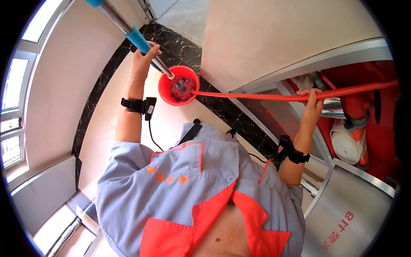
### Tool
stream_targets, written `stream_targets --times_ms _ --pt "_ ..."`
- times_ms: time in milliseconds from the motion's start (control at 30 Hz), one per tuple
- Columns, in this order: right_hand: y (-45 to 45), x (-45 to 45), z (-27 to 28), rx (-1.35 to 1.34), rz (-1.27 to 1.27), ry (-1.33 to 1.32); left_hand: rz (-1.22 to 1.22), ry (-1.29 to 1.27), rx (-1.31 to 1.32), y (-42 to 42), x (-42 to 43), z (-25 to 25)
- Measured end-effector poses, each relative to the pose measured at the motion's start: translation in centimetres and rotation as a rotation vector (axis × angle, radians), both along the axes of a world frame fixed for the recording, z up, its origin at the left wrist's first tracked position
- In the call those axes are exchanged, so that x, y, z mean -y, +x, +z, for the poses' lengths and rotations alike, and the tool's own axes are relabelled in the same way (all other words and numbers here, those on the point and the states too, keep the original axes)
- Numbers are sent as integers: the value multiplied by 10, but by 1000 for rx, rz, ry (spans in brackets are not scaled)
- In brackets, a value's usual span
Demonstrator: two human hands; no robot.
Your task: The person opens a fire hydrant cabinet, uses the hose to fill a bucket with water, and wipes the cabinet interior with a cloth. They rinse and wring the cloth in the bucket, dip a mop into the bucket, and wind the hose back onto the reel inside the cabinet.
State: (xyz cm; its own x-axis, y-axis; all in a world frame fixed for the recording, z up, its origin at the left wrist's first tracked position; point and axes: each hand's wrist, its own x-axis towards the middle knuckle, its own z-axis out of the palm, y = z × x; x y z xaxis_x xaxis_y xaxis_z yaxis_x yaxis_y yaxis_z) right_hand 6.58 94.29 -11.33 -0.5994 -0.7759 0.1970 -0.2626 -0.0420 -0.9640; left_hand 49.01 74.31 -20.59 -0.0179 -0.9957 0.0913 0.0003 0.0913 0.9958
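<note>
My left hand [144, 60] is closed around the mop pole [162, 66], just by its blue grip sleeve [138, 39]. The pole slants down into a red bucket [162, 92] on the floor. Inside the bucket, the blue hub and reddish strands of the mop head [181, 88] show. My right hand [312, 99] grips a long red hose [261, 97] from below, its fingertips showing over the top. From the right side the hose stretches across to the bucket, where its end meets the rim. Whether water runs from it, I cannot tell.
At right, an open red-lined wall cabinet [381, 128] holds a rolled white fire hose [346, 143]. Its glazed metal-framed door [351, 210] hangs open below. Windows [17, 81] line the left wall. A black marble border [105, 79] edges the pale floor tiles [102, 118].
</note>
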Motion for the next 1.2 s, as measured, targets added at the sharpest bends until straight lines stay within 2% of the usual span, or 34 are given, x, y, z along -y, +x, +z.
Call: stream_targets --times_ms 167,200,267,367,433,467,533,633,667,700,733,767,800,833,867,967,1100,1167,1200 --pt "2 -1 0 16 -23 13 431 -48 -188 -1 -6 -28" --pt "0 -3 0 16 -20 10 438 -84 -185 3 -5 -25" --pt "-2 -5 -2 14 -19 7 353 -173 -257 15 1 6" --pt "-4 -6 -4 6 -21 12 125 -380 -389 30 7 87" --pt "-4 -6 -2 -5 -24 14 21 -424 -404 31 -7 144" --pt "-7 -6 -4 1 -14 6 -108 -463 -373 35 -13 159" --pt "-12 -6 -8 12 0 -5 -382 -519 -302 46 -17 175" --pt "-7 -6 -5 -1 -20 12 -723 -492 -361 43 -15 167" --pt "-8 -5 -6 4 -22 4 -700 -379 -314 37 -16 154" --pt "-10 -6 -8 9 -23 -2 -469 -279 -73 34 -13 131" --pt "-11 -5 -10 16 -24 -9 -377 -147 142 28 -4 104" --pt "-9 -4 -9 12 -30 -6 -343 -65 167 17 -2 72" --pt "-6 -5 -6 8 -36 -4 -324 1 483 15 2 30" --pt "-4 -5 -5 4 -42 -1 -312 64 307 12 0 -21" --pt "-4 -6 -6 15 -29 3 -226 136 32 3 -12 -20" --pt "-8 -10 -8 16 -19 8 -20 23 83 -5 -12 -24" --pt "-6 -7 -6 14 -40 7 328 -46 -175 -10 -6 -33" --pt "-8 -10 -6 20 -48 14 360 -167 -242 -3 2 -1" --pt "-9 -10 -7 22 -47 9 268 -314 -321 8 8 19"
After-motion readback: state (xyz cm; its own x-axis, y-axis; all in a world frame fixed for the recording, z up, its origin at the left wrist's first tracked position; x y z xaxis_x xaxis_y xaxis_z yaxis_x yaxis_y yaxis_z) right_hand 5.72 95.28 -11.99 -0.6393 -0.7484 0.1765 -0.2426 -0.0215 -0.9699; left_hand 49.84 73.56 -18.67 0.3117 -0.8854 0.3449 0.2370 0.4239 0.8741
